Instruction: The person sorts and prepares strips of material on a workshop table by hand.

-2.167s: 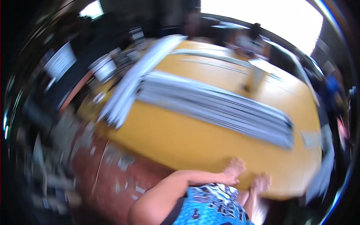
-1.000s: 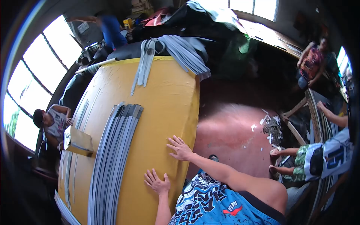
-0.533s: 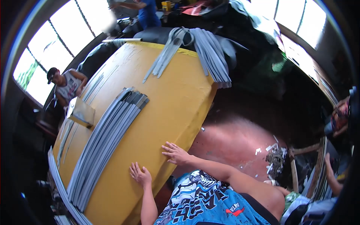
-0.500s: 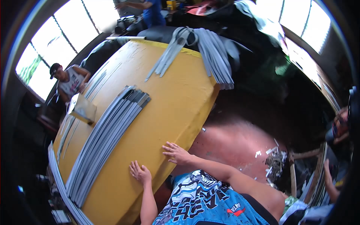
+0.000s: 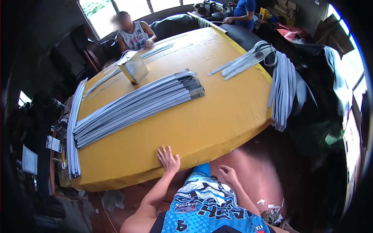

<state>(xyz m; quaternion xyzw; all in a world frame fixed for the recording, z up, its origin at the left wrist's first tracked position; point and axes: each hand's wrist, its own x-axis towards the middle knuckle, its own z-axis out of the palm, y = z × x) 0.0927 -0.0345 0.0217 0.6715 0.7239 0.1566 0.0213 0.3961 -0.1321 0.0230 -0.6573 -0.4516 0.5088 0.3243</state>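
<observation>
My left hand lies flat and open on the near edge of a large yellow table, holding nothing. My right hand hangs below the table edge, over my blue patterned shorts, fingers loosely apart and empty. A long row of grey strips lies across the table's middle, well beyond my left hand. A second bundle of grey strips drapes over the right edge of the table. More strips hang along the left edge.
A small metal box stands on the table's far side. One person in a sleeveless shirt sits behind it, and another in blue stands at the far right. Reddish floor with scraps lies right of me.
The view has swung round, so the table now lies across the picture. My right hand has come off the table and dropped below its edge. My left hand stays flat on the edge.
</observation>
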